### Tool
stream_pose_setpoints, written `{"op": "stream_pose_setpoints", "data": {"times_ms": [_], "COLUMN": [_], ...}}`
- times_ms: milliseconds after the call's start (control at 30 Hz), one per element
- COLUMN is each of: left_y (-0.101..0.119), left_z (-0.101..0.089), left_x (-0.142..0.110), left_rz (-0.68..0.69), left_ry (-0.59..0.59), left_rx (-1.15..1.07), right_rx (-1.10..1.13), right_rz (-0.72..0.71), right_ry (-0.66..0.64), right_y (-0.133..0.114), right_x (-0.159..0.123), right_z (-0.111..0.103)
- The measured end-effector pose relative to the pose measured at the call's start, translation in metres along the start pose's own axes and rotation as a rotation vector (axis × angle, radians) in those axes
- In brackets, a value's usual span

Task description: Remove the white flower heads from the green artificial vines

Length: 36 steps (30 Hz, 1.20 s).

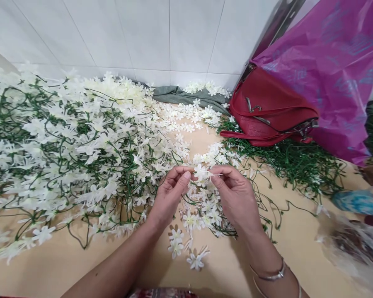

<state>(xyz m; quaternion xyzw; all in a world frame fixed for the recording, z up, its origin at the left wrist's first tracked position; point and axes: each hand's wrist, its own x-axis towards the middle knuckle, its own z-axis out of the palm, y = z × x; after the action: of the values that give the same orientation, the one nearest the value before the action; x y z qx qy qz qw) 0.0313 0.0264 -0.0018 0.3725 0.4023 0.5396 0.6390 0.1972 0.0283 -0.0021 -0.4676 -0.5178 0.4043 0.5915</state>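
Between my two hands is a white artificial flower [202, 172], held just above a spread of loose blossoms. My left hand [174, 188] is closed in a pinch at the flower's left side, thumb against forefinger. From the right, my right hand [234, 192] pinches the flower's edge, where thin white strands show at the fingertips. Loose white flower heads [205, 215] lie under and between the hands. Closer to me, a few single blossoms [195, 260] rest on the tan surface [230, 277].
A large heap of white flowers on green stems [81, 145] fills the left. Bare green stems [292, 165] lie at right, beneath a red handbag [273, 103]. Behind it hangs a purple plastic bag [335, 70]. Clear plastic wrapping [357, 248] sits at far right; a tiled wall [149, 37] closes the back.
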Motion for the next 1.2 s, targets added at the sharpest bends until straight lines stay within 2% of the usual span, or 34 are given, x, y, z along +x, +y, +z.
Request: {"op": "stream_pose_setpoints", "data": {"times_ms": [100,200,400,600,733,833,967,1100,1200], "left_y": [0.000,-0.002,-0.002,0.005,0.003,0.001,0.000,-0.001,-0.002], "left_z": [0.001,0.003,0.001,-0.001,0.000,0.001,0.003,0.004,0.004], "left_x": [-0.001,-0.002,-0.004,-0.005,-0.004,-0.005,-0.006,-0.005,-0.004], "left_rz": [0.046,0.106,0.105,0.287,0.315,0.346,0.419,0.443,0.434], "left_ry": [-0.018,-0.017,0.019,-0.092,-0.104,-0.052,-0.052,-0.035,-0.033], "left_rx": [-0.007,0.028,-0.060,0.221,0.245,0.242,0.318,0.361,0.348], "right_rx": [0.117,0.144,0.149,0.176,0.186,0.152,0.031,-0.125,-0.152], "right_rz": [-0.004,0.000,0.052,0.151,0.118,0.098,0.066,-0.008,-0.054], "right_ry": [0.007,-0.019,-0.062,-0.060,-0.076,-0.045,-0.019,-0.039,-0.061], "right_y": [0.003,0.003,0.002,-0.004,-0.006,-0.008,-0.013,-0.015,-0.012], "right_x": [0.002,0.001,-0.004,-0.006,-0.007,-0.007,-0.009,-0.012,-0.012], "right_z": [-0.001,0.000,0.002,0.003,0.004,0.006,0.007,0.005,0.004]}}
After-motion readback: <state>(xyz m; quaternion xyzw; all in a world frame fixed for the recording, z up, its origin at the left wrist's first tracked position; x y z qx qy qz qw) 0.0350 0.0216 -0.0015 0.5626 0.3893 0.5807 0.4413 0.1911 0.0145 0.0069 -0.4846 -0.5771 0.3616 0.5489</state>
